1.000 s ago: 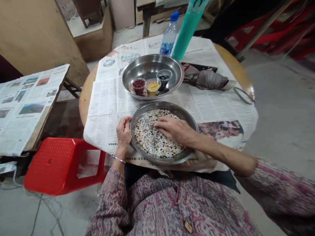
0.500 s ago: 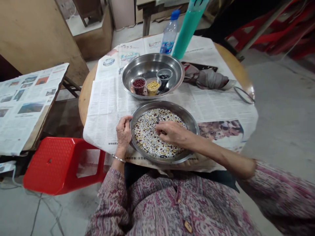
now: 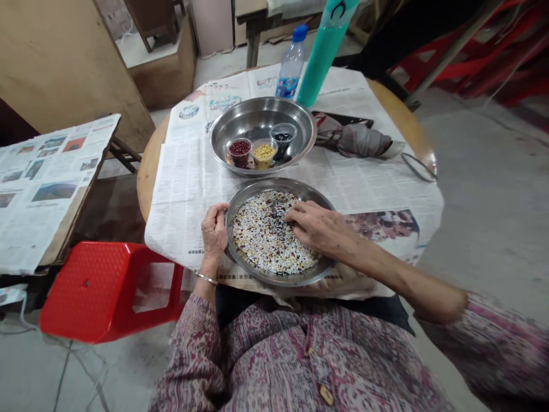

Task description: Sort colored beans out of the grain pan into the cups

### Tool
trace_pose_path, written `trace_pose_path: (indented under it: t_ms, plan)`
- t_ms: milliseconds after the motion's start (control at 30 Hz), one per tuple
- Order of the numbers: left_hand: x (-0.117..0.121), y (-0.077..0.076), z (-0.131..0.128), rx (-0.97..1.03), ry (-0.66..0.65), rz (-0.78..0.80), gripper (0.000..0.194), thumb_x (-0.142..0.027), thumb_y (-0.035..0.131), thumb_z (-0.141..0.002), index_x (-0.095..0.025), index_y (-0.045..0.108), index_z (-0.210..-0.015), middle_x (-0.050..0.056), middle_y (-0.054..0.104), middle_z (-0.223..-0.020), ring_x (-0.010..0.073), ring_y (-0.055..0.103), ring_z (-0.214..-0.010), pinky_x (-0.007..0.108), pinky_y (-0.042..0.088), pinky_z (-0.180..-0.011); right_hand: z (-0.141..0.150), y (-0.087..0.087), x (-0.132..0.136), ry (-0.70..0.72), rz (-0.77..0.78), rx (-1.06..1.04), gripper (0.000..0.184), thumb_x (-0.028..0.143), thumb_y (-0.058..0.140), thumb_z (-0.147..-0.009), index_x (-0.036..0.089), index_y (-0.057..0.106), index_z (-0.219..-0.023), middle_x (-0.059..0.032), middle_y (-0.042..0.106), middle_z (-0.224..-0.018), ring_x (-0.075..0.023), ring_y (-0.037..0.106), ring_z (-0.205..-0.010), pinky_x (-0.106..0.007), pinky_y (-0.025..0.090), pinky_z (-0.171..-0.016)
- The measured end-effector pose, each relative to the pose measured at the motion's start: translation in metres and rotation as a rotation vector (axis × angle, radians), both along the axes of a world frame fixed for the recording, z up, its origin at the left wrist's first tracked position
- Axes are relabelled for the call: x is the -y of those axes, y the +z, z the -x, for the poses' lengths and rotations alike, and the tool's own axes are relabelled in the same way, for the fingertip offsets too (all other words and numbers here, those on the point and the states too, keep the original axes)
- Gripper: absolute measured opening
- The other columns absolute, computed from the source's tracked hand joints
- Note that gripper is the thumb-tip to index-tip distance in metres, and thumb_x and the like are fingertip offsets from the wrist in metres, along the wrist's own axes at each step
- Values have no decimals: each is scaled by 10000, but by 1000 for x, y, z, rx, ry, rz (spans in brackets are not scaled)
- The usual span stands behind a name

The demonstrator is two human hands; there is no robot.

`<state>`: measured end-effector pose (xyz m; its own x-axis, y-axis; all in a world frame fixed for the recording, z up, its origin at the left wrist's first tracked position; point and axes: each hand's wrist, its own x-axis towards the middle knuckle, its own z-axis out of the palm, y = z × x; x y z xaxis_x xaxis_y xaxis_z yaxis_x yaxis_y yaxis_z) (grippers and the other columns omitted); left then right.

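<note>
My left hand (image 3: 214,232) grips the left rim of a shallow round steel pan (image 3: 281,280), thumb at the edge. A mixed layer of white, yellow, dark red and black beans (image 3: 257,234) covers the pan's bottom. Over the right part of that layer is my right hand (image 3: 319,229), its fingers bent and drawn together. Anything between those fingertips is too small to make out. Beyond the pan, a larger steel basin (image 3: 229,123) holds clear plastic cups: one of dark red beans (image 3: 239,147), one of yellow beans (image 3: 263,153) and one of black beans (image 3: 282,138).
Newspaper (image 3: 175,194) covers the round wooden table. Behind the basin stand a blue-capped water bottle (image 3: 291,63) and a tall green bottle (image 3: 321,63). A folded grey umbrella (image 3: 360,138) lies to the right. On the left are a red stool (image 3: 86,292) and a newspaper-covered table (image 3: 47,189).
My right hand has shifted right across the beans, and a darker patch shows where it was. My left hand stays on the pan's rim.
</note>
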<state>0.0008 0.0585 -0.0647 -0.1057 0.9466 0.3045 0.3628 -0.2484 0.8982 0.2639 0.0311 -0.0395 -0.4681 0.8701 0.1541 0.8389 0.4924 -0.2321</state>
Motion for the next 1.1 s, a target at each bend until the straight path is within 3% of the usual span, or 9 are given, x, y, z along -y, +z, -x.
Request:
trace_pose_path:
  t_ms: [133,333,467,567,633,733,900,1000,1100]
  plan:
    - [-1,0,0,-5,8,6,220,-189,460,-972,-203,679,-956,36,728,-992,179,665,-964,304,514,-920,7,-2,-14,-3,57,-97,264,231,577,-866,202,660,-1115,-109,661,-1096,-260,624,-1026,-390,515,-884]
    - [-1,0,0,-3,9,11,218,-192,460,-973,-205,677,-954,36,725,-990,178,665,-965,296,510,-922,35,-8,-18,69,180,-306,206,89,523,-824,204,680,-890,-54,688,-911,-199,627,-869,-336,477,-839]
    - [-1,1,0,-17,14,1,224,-195,455,-975,-203,677,-945,39,724,-978,183,662,-960,301,509,-916,63,-6,-12,294,153,-375,217,84,500,-893,190,679,-959,-67,679,-942,-184,599,-868,-317,469,-812]
    - [-1,0,0,-22,26,9,222,-204,457,-982,-203,674,-937,40,723,-972,187,661,-949,311,509,-907,82,-3,-8,510,86,-261,155,134,524,-930,183,671,-923,-78,677,-950,-207,563,-928,-338,461,-834]
    - [0,0,0,-22,30,17,216,-208,461,-984,-204,673,-940,38,721,-973,186,659,-945,310,507,-906,89,-3,-12,556,13,-165,117,163,556,-921,183,671,-916,-91,683,-1017,-233,538,-997,-368,449,-866]
    - [0,0,0,-15,19,20,213,-213,464,-986,-206,675,-954,34,717,-980,180,658,-951,301,507,-912,83,-4,-27,461,-70,-57,121,176,568,-905,185,678,-956,-103,681,-1093,-258,516,-1054,-400,429,-887]
    - [-1,-1,0,-8,9,28,210,-196,469,-977,-208,678,-964,31,722,-1001,178,658,-974,298,508,-933,47,-2,-55,183,-111,38,189,157,543,-889,166,693,-1004,-135,677,-1176,-288,516,-1090,-420,428,-897]
    - [-1,-1,0,3,9,20,208,-196,471,-974,-206,679,-957,32,722,-995,180,659,-966,304,510,-926,27,1,-58,111,-82,58,275,148,519,-882,179,696,-1090,-126,668,-1209,-279,538,-1078,-395,457,-866]
    - [-1,0,0,3,11,22,212,-202,470,-976,-207,680,-955,31,725,-986,180,661,-959,306,515,-923,13,2,-47,28,-21,85,276,161,486,-899,184,699,-1073,-125,679,-1075,-253,586,-978,-366,475,-810]
